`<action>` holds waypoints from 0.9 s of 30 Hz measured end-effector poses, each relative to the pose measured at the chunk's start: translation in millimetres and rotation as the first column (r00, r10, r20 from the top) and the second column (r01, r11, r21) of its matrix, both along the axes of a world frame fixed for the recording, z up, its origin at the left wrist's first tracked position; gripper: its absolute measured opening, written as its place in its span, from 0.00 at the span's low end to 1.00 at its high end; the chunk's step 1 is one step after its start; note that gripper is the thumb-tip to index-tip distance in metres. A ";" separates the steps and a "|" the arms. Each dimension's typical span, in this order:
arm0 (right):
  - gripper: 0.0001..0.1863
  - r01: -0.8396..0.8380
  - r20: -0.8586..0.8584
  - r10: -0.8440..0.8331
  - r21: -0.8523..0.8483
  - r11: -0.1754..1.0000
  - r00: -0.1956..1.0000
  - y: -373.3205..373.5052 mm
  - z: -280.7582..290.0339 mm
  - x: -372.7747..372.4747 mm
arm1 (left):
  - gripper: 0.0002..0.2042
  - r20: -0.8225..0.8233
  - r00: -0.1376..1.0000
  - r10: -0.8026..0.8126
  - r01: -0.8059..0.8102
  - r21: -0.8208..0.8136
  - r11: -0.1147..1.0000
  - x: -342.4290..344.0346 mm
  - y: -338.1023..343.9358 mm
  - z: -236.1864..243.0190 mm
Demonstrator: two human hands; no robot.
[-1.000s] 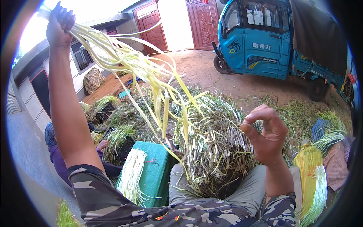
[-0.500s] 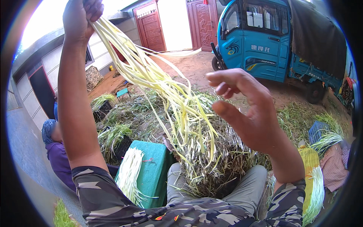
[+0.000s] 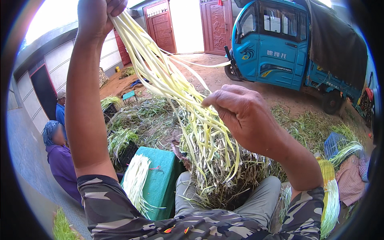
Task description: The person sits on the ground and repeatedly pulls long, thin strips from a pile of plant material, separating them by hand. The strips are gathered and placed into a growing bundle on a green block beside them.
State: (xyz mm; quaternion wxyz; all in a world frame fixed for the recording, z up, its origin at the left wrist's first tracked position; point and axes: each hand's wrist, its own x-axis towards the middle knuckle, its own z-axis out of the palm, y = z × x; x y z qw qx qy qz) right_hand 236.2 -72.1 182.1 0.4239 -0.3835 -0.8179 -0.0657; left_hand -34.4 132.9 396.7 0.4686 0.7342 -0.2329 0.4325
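Observation:
My left hand (image 3: 102, 16) is raised high at the upper left, closed round one end of a bunch of yellow chives (image 3: 158, 76). The long pale leaves hang slantwise down to the right, with their loose ends spread over a heap of cut stalks and trimmings (image 3: 224, 160) between my knees. At the bunch's right side, my right hand (image 3: 246, 118) pinches some of the leaves between thumb and fingers. Left of my knees stands a green box (image 3: 164, 168), on which lies a neat bundle of pale chives (image 3: 137, 176).
Loose green leaves (image 3: 144, 116) cover the ground beyond the heap. A blue three-wheeled truck (image 3: 276, 60) is parked at the far right. Two people sit at the left, the nearer in a purple top (image 3: 62, 168). A blue crate (image 3: 334, 144) and a yellow sack (image 3: 328, 172) are at the right.
My right hand has moved left and down onto the leaves, its spread fingers now pinched together. My left hand, still holding the bunch, has shifted slightly right.

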 end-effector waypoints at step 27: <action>0.14 0.014 -0.141 0.023 0.255 0.967 0.990 -10.5 -20.9 15.3 | 0.19 0.405 0.676 0.615 -0.580 -0.221 0.784 17.8 -53.4 -27.8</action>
